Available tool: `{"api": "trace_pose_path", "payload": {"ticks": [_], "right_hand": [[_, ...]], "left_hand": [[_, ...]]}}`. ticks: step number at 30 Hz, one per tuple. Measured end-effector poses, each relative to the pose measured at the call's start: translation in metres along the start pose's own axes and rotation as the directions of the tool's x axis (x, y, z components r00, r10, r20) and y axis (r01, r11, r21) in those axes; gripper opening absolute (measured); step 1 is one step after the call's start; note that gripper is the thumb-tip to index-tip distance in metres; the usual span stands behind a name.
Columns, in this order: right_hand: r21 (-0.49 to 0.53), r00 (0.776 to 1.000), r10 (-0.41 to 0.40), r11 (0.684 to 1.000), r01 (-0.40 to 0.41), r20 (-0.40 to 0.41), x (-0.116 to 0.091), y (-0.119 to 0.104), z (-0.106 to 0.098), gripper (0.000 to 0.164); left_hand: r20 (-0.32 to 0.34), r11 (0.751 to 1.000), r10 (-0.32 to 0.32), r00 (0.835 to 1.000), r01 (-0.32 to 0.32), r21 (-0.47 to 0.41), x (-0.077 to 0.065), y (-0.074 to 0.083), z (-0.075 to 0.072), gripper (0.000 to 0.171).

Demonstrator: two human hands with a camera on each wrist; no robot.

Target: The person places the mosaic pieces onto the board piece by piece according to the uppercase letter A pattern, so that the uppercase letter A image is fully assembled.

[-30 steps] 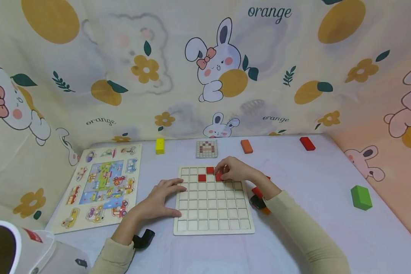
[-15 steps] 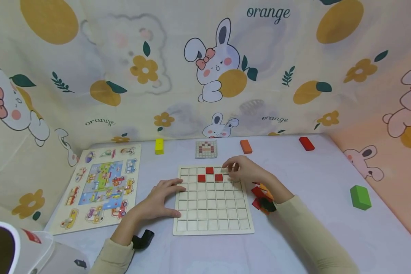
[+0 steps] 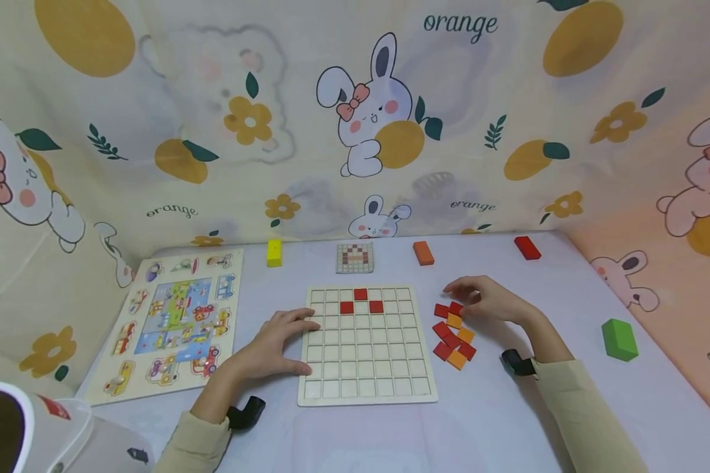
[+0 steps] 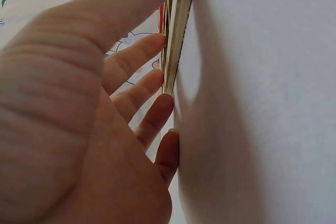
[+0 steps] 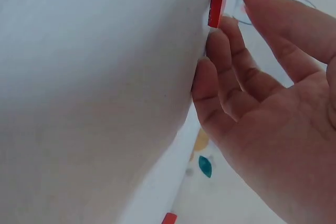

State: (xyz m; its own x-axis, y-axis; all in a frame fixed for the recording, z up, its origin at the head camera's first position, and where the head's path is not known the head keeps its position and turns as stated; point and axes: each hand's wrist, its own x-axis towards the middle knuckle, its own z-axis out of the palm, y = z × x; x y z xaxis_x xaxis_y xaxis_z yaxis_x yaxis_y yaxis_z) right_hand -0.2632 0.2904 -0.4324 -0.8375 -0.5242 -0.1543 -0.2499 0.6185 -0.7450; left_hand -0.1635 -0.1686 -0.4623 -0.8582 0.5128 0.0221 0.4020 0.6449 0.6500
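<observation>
A pale square grid board lies on the table with three red tiles in its upper rows, one of them a red square tile in the top row. My left hand rests against the board's left edge, fingers spread and thumb lower down. In the left wrist view its fingertips touch the board's side. My right hand is beside the loose pile of red and orange tiles, fingers loosely bent near the upper ones. The right wrist view shows a red tile between thumb and fingers, not pinched.
A small pattern card lies behind the board. Yellow, orange, red and green blocks stand around. A vehicle puzzle board lies left; a white container stands at the front left.
My right hand has let go of a red tile in the board's second row and moved right to the loose pile. My left hand stays at the board's edge.
</observation>
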Motion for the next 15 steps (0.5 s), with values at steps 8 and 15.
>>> {"api": "trace_pose_path", "payload": {"ticks": [8,15], "right_hand": [[0.007,0.999,-0.033,0.999,0.032,0.022,0.0005,0.0015,0.0052,0.036],[0.016,0.998,-0.032,0.999,0.032,0.045,0.0019,0.0000,0.0043,0.033]], "left_hand": [[0.005,1.000,-0.012,1.000,0.012,-0.005,-0.0008,-0.0010,0.0005,0.076],[0.003,1.000,-0.007,1.000,0.007,0.002,-0.0006,-0.0016,0.0002,0.077]]}}
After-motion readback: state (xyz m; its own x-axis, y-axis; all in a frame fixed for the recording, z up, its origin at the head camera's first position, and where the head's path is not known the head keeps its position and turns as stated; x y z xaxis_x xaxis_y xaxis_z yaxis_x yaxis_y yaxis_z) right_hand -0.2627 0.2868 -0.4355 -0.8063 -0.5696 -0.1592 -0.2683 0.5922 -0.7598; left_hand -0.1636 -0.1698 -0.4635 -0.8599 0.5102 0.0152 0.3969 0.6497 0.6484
